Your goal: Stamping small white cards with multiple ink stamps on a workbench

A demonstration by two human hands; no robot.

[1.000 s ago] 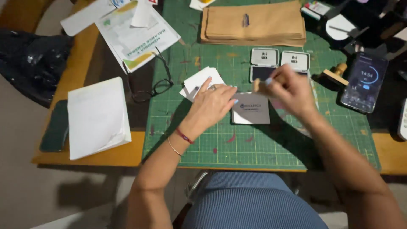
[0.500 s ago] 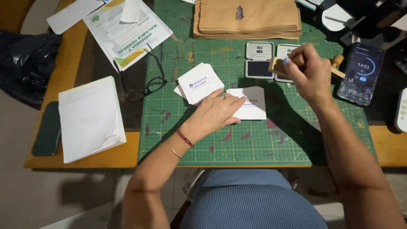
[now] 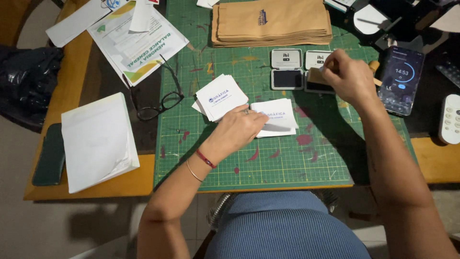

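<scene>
Two hands work over a green cutting mat (image 3: 287, 163) on the counter. Left hand (image 3: 237, 129) lies flat, fingers spread narrow, pressing a white printed card (image 3: 280, 120); a fanned stack of cards (image 3: 220, 96) sits just beyond its fingers. Right hand (image 3: 347, 76) has fingers closed around a wooden stamp (image 3: 317, 76), touching an ink pad (image 3: 318, 86); a second ink pad (image 3: 286, 76) lies beside it

We see a phone (image 3: 401, 79) at the tabletop's right, its dark screen showing a blue ring. Two ink pad tins (image 3: 286, 69) lie open mid-mat, with white labels inside their lids. Brown paper bags (image 3: 271, 22) with small blue prints are stacked above. White cards (image 3: 221, 96) bear blue logos.
</scene>
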